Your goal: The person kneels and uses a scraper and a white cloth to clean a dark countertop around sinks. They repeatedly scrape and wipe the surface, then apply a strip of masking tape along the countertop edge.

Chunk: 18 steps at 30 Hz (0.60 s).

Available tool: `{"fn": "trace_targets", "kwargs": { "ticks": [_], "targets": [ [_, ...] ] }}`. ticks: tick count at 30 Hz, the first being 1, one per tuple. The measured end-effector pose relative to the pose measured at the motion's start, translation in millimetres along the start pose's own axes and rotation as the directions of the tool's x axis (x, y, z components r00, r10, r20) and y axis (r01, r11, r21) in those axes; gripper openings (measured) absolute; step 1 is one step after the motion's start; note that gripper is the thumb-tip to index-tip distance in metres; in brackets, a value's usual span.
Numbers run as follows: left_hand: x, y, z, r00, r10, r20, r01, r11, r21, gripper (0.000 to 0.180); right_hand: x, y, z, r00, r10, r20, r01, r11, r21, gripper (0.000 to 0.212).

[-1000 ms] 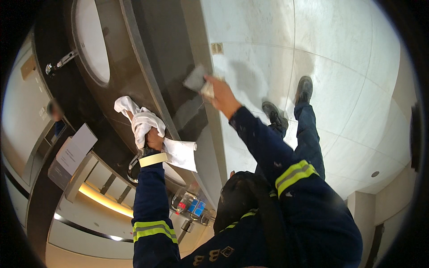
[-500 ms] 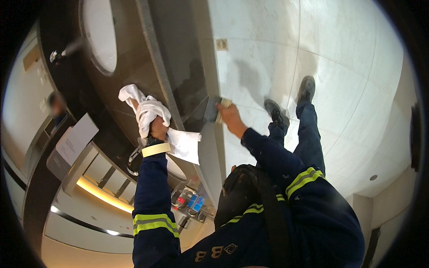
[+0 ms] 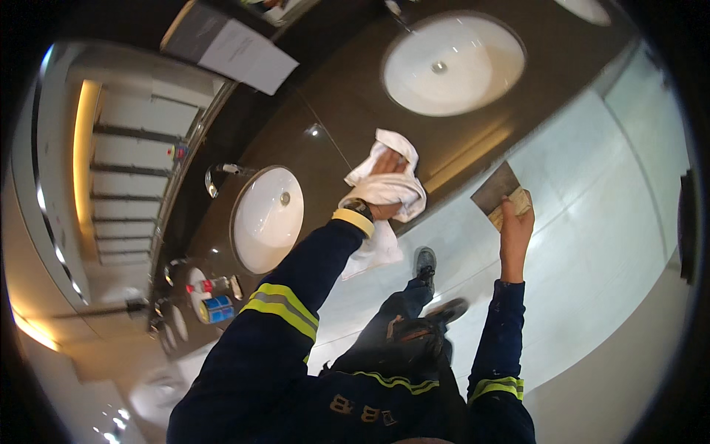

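A crumpled white cloth (image 3: 409, 191) wraps my left hand (image 3: 387, 164) and trails toward the counter's front edge. With the cloth, the hand rests against the dark countertop (image 3: 325, 111) between two oval white sinks. Around that wrist sit a watch (image 3: 359, 206) and a ring of cream tape (image 3: 353, 221). My right hand (image 3: 517, 220) is closed around the pale handle of a wide scraper (image 3: 497, 188) with a flat grey blade. It is held out to the right, apart from the counter, with the floor seen behind it.
One white sink (image 3: 455, 66) lies at far right, another sink (image 3: 268, 220) at left beside a chrome faucet (image 3: 222, 174). A blue container (image 3: 217, 309) and a red-capped bottle (image 3: 210, 286) stand at the left. A grey-and-white box (image 3: 237, 52) sits by the mirror.
The view has turned, bringing both sinks into sight. My right hand has moved the scraper away from the counter's front panel. My left hand still has the cloth on the countertop.
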State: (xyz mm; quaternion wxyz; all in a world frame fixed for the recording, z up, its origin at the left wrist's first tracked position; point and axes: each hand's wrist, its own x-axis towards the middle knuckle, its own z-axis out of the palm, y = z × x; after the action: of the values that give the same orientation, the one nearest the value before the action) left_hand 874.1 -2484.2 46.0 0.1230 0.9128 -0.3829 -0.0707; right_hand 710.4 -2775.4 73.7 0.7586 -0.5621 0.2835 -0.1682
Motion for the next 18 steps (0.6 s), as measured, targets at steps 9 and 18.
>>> {"fn": "trace_targets", "kwargs": {
  "ticks": [9, 18],
  "targets": [
    [4, -32, 17, 0.902, -0.264, -0.342, 0.344, 0.918, 0.199, 0.071, 123, 10, 67, 0.906, -0.370, 0.206, 0.423, 0.782, -0.458, 0.039],
    [86, -262, -59, 0.819, -0.247, -0.518, 0.406, 0.887, 0.220, 0.047, 108, 12, 73, 0.942, -0.258, 0.213, 0.334, 0.738, -0.587, 0.036]
  ]
}}
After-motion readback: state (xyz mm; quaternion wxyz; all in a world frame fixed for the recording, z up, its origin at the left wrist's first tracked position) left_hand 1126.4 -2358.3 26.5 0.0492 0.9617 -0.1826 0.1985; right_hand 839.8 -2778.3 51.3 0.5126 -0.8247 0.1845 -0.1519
